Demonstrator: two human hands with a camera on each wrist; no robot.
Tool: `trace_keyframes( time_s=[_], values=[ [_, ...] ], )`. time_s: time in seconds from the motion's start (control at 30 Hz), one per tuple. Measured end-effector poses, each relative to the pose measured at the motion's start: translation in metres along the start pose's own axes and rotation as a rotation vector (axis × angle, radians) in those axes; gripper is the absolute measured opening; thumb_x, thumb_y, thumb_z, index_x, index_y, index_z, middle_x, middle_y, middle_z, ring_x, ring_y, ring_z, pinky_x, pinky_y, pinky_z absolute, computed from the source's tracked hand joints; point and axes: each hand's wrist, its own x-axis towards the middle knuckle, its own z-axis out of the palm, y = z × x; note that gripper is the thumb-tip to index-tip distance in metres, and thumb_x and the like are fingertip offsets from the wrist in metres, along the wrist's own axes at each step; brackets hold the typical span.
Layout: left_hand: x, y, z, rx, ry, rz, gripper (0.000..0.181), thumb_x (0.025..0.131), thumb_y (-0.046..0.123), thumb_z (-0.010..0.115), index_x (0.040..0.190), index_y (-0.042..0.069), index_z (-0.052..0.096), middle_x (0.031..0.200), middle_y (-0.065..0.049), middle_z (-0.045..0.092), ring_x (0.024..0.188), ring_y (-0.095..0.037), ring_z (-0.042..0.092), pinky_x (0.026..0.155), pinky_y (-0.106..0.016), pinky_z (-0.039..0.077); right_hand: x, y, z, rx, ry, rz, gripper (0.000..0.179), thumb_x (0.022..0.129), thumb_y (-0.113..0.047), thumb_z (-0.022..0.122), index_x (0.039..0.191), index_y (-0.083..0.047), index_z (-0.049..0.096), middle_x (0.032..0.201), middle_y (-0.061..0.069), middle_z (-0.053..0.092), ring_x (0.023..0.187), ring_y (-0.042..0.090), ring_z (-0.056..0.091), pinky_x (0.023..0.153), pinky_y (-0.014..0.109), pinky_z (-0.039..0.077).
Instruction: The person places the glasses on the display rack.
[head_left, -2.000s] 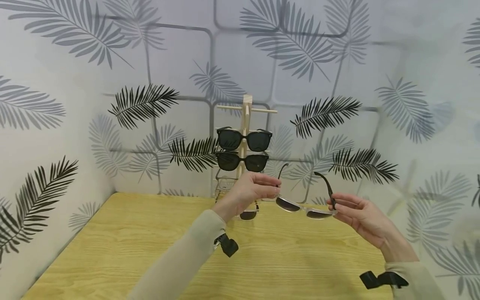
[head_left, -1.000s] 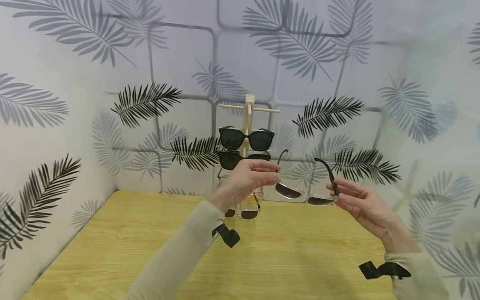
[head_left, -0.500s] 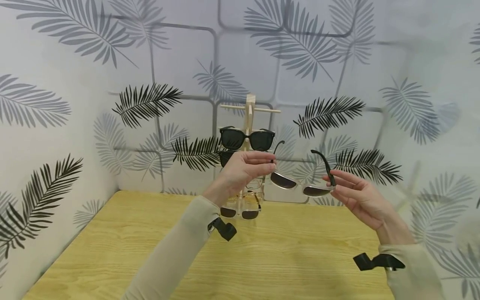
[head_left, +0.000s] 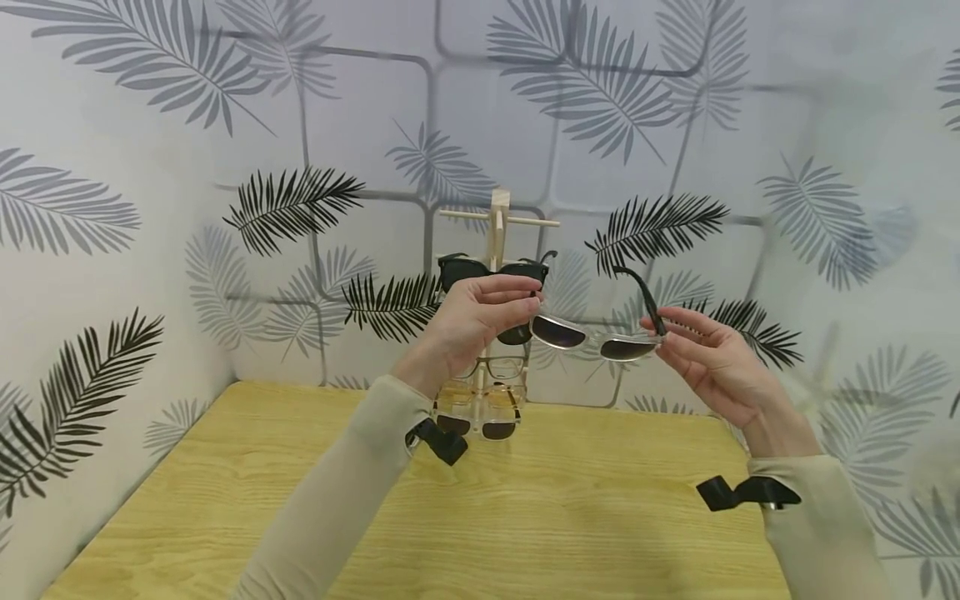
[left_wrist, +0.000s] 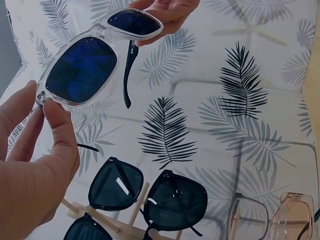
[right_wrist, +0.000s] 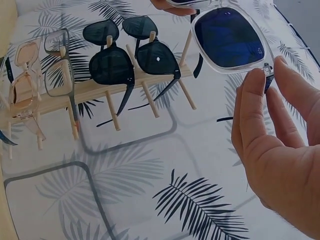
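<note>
A pair of sunglasses (head_left: 558, 332) with a clear frame, dark lenses and black temples is held up in the air between both hands, temples unfolded and pointing away. My left hand (head_left: 474, 321) pinches it at the left hinge, and my right hand (head_left: 708, 358) pinches the right hinge. In the left wrist view the sunglasses (left_wrist: 82, 70) show blue-tinted lenses. Behind the left hand stands a wooden eyewear rack (head_left: 499, 225), its top rod bare. Black sunglasses (head_left: 459, 268) hang on the rod below, partly hidden by the left hand.
Lower on the rack hang more black sunglasses (right_wrist: 157, 57), grey-framed glasses (head_left: 504, 367), orange-tinted glasses (right_wrist: 24, 90) and dark-lensed clear sunglasses (head_left: 498, 430). The rack stands at the back of a wood-grain table (head_left: 525, 517), before a leaf-patterned wall (head_left: 360, 125).
Both hands have raised the clear-framed sunglasses and moved them slightly left, toward the upper part of the rack. The left hand now covers part of the upper black sunglasses.
</note>
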Motion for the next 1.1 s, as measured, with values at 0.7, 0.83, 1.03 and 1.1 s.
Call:
trace_keyframes(
  time_s=[0.7, 0.83, 1.03, 1.1],
  values=[
    [0.002, 0.045, -0.022, -0.103, 0.072, 0.095, 0.023, 0.093, -0.002, 0.063, 0.115, -0.001, 0.068, 0.099, -0.003, 0.073, 0.096, -0.014, 0.067, 0.087, -0.023, 0.054, 0.051, -0.022, 0.04, -0.085, 0.087, 0.017, 0.028, 0.095, 0.005, 0.056, 0.117, -0.006, 0.07, 0.112, 0.01, 0.07, 0.1, 0.016, 0.069, 0.083, 0.023, 0.058],
    [0.002, 0.053, -0.027, -0.125, 0.089, 0.102, 0.027, 0.094, -0.003, 0.062, 0.121, -0.005, 0.064, 0.106, -0.006, 0.07, 0.096, -0.014, 0.067, 0.083, -0.021, 0.055, 0.062, -0.022, 0.047, -0.138, 0.119, 0.006, 0.029, 0.093, 0.003, 0.061, 0.119, -0.007, 0.069, 0.113, 0.009, 0.069, 0.099, 0.015, 0.069, 0.084, 0.022, 0.057],
    [0.001, 0.06, -0.036, -0.155, 0.134, 0.104, 0.022, 0.093, -0.002, 0.063, 0.114, 0.0, 0.069, 0.104, -0.005, 0.069, 0.095, -0.014, 0.067, 0.081, -0.021, 0.056, 0.075, -0.023, 0.057, -0.151, 0.129, -0.001, 0.029, 0.09, 0.003, 0.065, 0.117, -0.007, 0.069, 0.113, 0.009, 0.069, 0.1, 0.014, 0.069, 0.085, 0.023, 0.057],
    [0.001, 0.061, -0.039, -0.17, 0.143, 0.109, 0.017, 0.092, -0.003, 0.064, 0.106, 0.003, 0.073, 0.102, -0.005, 0.071, 0.094, -0.014, 0.067, 0.08, -0.021, 0.056, 0.079, -0.023, 0.06, -0.146, 0.133, -0.002, 0.03, 0.09, 0.003, 0.066, 0.118, -0.006, 0.069, 0.111, 0.01, 0.07, 0.099, 0.015, 0.069, 0.084, 0.023, 0.057]
  ],
)
